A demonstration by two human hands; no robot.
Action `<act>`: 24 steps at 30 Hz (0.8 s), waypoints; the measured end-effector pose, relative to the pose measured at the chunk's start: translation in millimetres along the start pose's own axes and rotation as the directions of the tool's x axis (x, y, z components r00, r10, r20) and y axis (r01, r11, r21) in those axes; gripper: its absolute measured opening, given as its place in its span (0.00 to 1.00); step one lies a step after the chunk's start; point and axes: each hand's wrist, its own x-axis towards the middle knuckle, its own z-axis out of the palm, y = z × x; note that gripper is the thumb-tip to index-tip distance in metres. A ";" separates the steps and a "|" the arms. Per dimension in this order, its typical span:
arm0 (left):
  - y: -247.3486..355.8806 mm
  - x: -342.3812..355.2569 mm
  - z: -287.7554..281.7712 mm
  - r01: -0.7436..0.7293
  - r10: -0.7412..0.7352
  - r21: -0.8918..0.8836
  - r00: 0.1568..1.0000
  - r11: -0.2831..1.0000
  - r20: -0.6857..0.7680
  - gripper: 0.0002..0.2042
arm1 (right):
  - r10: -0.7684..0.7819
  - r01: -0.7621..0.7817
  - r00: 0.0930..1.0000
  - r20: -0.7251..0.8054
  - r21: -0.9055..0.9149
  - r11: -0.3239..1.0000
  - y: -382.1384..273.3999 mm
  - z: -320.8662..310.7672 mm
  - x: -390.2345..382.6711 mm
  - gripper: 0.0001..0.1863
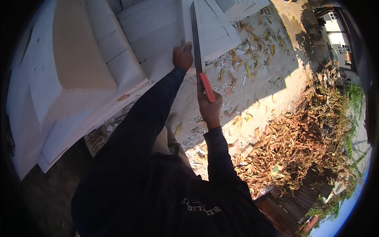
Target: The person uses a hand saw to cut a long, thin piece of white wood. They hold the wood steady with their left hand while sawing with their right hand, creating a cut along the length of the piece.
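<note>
A handsaw with a long grey blade (195, 35) and a red handle (207, 87) is in my right hand (210, 106), whose fingers are closed round the handle. Its blade points away from me, lying along a narrow white strip (187, 23) on white-painted panelling. Just left of the blade, my left hand (182, 57) is closed on the near end of that white strip, thumb pointing forward. The panelling (150, 29) has grooved, plank-like faces, and more of it (213, 29) continues to the right of the saw.
Large white-and-beige stepped panels (83, 51) stand at the left. Sandy ground (260, 79) with dry leaves and white scraps lies to the right. Beyond it are a big heap of brown leaves (296, 138) and rusty corrugated sheeting (290, 201). White buildings (337, 39) stand at the far right.
</note>
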 end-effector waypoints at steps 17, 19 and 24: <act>-7.4 6.0 8.8 -0.005 -0.001 -0.087 0.998 0.996 -0.070 0.24 | -0.141 0.142 0.989 -0.050 0.014 0.990 11.0 -2.9 -56.0 0.06; -2.5 2.2 6.4 0.007 -0.008 -0.074 1.000 0.997 -0.023 0.23 | 0.031 -0.026 0.996 0.079 -0.058 0.998 -8.6 0.9 -15.4 0.06; -6.4 2.0 5.4 -0.069 0.067 -0.014 0.994 0.998 -0.081 0.24 | 0.026 -0.025 0.998 0.063 -0.021 0.999 0.7 -4.7 -41.7 0.06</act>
